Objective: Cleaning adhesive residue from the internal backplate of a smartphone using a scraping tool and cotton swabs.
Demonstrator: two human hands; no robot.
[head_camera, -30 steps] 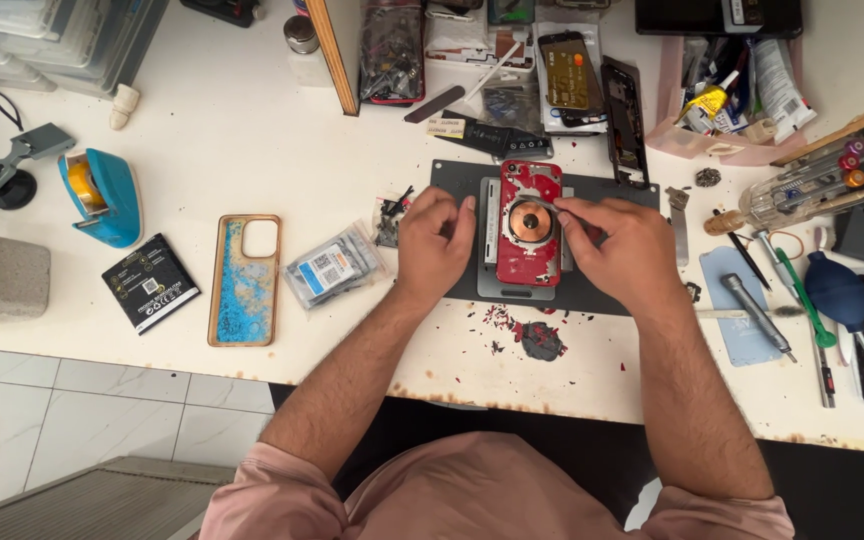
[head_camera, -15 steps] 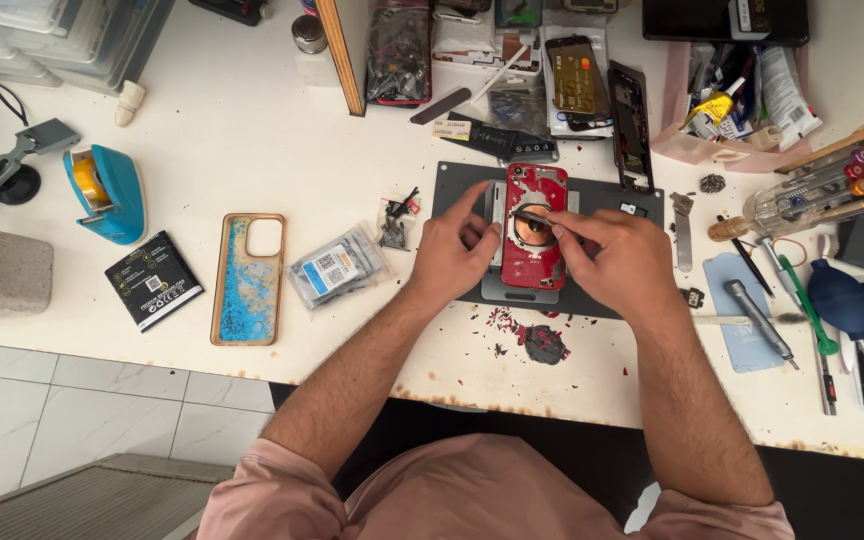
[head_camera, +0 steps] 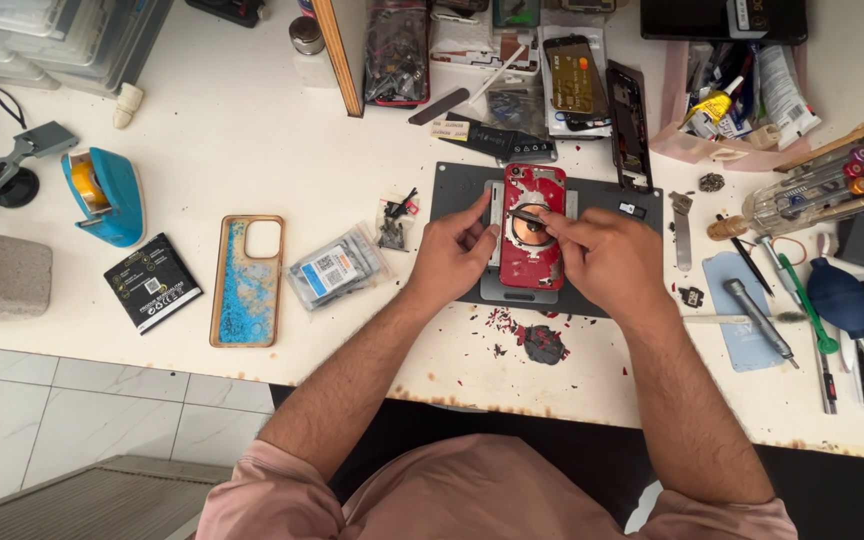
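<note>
A red phone back [head_camera: 534,255] with a round copper coil in its middle lies on a dark grey work mat [head_camera: 642,215]. My left hand [head_camera: 452,252] rests on the phone's left edge, its thumb and fingers pressing the side. My right hand [head_camera: 607,260] pinches a thin dark tool [head_camera: 524,214] whose tip lies across the coil. Red flakes and a dark scrap [head_camera: 544,345] lie on the white table just below the mat.
A blue-and-gold phone case [head_camera: 248,280], a black battery [head_camera: 152,283], a bagged part [head_camera: 337,268] and a blue tape dispenser [head_camera: 107,195] lie to the left. Screwdrivers, tweezers and a blue air blower [head_camera: 840,300] crowd the right. Phones and parts [head_camera: 572,85] fill the back.
The camera has shifted slightly. My right hand moved up and left over the coil with the thin tool; my left hand stays on the phone's left edge.
</note>
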